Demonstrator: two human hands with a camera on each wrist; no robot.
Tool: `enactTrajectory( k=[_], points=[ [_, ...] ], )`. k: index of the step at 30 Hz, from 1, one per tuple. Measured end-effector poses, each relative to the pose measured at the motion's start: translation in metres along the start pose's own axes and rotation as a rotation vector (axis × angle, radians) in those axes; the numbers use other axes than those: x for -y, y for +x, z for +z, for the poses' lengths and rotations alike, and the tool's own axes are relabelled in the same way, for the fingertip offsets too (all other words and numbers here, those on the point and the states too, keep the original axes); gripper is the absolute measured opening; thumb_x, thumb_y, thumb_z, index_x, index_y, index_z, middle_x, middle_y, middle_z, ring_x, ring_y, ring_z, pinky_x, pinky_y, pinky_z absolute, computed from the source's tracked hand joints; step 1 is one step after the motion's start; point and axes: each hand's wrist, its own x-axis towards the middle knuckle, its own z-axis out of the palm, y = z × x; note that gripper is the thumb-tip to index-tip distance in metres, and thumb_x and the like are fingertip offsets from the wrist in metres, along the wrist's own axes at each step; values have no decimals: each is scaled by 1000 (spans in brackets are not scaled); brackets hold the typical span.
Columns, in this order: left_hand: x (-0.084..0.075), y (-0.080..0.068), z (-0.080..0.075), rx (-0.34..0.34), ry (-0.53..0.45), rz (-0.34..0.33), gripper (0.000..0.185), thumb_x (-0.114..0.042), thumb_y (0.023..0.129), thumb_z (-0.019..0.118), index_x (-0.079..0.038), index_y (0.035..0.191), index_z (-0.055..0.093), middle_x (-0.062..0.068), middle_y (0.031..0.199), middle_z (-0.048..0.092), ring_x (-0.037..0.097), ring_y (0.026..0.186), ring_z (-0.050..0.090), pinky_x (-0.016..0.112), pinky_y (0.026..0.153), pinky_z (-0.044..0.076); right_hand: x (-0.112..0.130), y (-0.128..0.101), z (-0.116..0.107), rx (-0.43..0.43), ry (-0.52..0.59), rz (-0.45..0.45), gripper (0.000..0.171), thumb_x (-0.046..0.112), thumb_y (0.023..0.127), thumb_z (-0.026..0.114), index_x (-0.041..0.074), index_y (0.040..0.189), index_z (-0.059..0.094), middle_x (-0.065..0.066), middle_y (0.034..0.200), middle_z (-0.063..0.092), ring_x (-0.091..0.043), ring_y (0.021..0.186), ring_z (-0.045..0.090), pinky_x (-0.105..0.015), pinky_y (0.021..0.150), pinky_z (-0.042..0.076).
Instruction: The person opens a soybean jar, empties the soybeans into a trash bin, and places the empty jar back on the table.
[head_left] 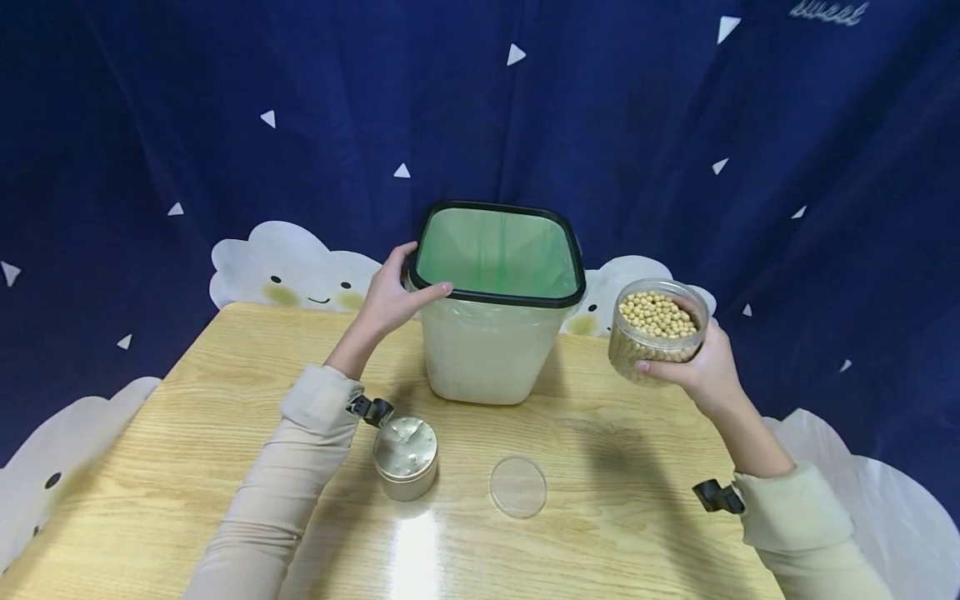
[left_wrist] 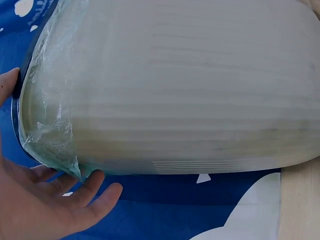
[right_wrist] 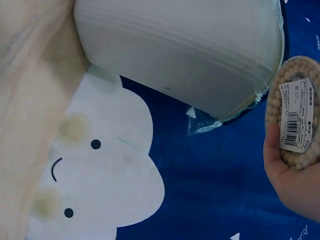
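A white trash bin [head_left: 483, 354] with a black rim and a translucent green bag lining it stands at the table's back. My left hand [head_left: 390, 298] grips its left corner, thumb on the rim; in the left wrist view the fingers [left_wrist: 87, 190] lie against its side by the bag's edge. My right hand [head_left: 708, 367] holds a clear plastic jar [head_left: 626, 354], lidless and tilted, above the table to the right of the bin. Small round beige balls [head_left: 654, 315] fill most of it. The right wrist view shows a white barcode label [right_wrist: 297, 115] on the jar.
In front of the bin stands a short round container [head_left: 406, 479] with crumpled silver foil on top, close by my left wrist. A clear round lid [head_left: 518, 487] lies flat to its right. Behind the table hangs a dark blue curtain [head_left: 337, 100] with white clouds.
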Motion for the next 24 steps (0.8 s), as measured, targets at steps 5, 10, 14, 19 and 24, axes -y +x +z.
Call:
enactTrajectory(
  k=[5,10,14,19,24],
  points=[
    [1,0,1,-7,4,1,85,-36,75,71,-7,142,27,15,141,32,31,121,37,44,99,32,6,13,-4,8,-26,47,80,-16,55,74,0,127,43,9,110,49,-6,98,47,-12,81,37],
    [1,0,2,-13,-3,-9,84,-37,75,71,-9,141,27,14,141,33,30,121,38,43,98,33,14,31,-6,11,-51,62,77,-14,57,75,1,125,43,8,108,49,-7,96,47,-12,78,38],
    [2,0,3,-16,-13,-13,85,-37,75,71,-9,141,27,14,141,33,30,122,37,43,99,32,21,45,-8,12,-50,79,75,-12,60,75,4,126,42,7,107,50,-7,95,49,-13,77,40],
    [2,-1,4,-21,-29,-6,84,-36,75,71,-8,141,27,14,141,33,30,122,36,42,99,31,30,64,-10,6,-72,90,77,-9,60,77,6,128,42,5,109,50,-9,96,48,-14,77,40],
    [3,-1,5,-33,-48,2,83,-34,75,71,-8,141,27,15,139,34,31,122,36,43,100,31,38,81,-11,18,-122,109,79,-3,60,80,6,129,40,-1,113,47,-12,98,46,-18,77,39]
  ],
)
